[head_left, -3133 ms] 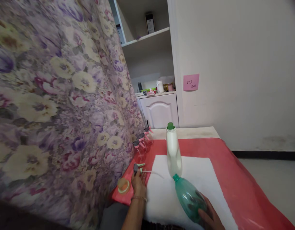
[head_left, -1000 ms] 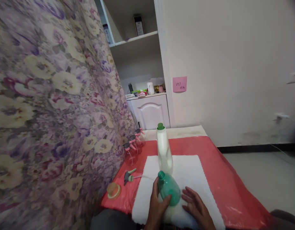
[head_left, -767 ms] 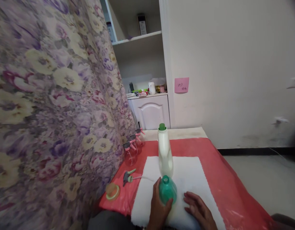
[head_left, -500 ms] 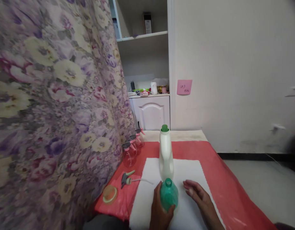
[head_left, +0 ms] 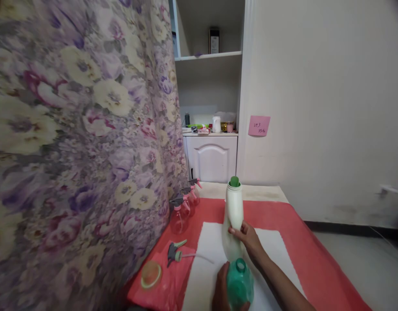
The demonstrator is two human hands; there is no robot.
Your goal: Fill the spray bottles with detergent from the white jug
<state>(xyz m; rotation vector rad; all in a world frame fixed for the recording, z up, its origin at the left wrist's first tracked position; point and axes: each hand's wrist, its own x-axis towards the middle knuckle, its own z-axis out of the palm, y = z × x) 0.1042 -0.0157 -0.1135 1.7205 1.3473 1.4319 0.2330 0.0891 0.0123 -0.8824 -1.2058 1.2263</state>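
Steadiness counts: our left hand (head_left: 220,288) cups the green bottle (head_left: 240,283) upright over the white cloth (head_left: 203,255), our right hand (head_left: 248,238) grips the white bottle (head_left: 234,208) behind; we do best holding both firmly.

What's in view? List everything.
bottle: 1, green, front
jug: 1, cream, behind bottle
insert: 1, green, jug mouth
sprayer head: 1, grey, on cover
cloth: 1, white, under jug
cover: 1, red, under cloth
round item: 1, tan, front left
curtain: 1, purple floral, left
spray bottles: 3+, pink, by curtain
cabinet: 1, white, back
box: 1, black, cabinet
small items: several, mixed, cabinet
note: 1, pink, wall
left hand: 1, holding bottle
right hand: 1, on jug
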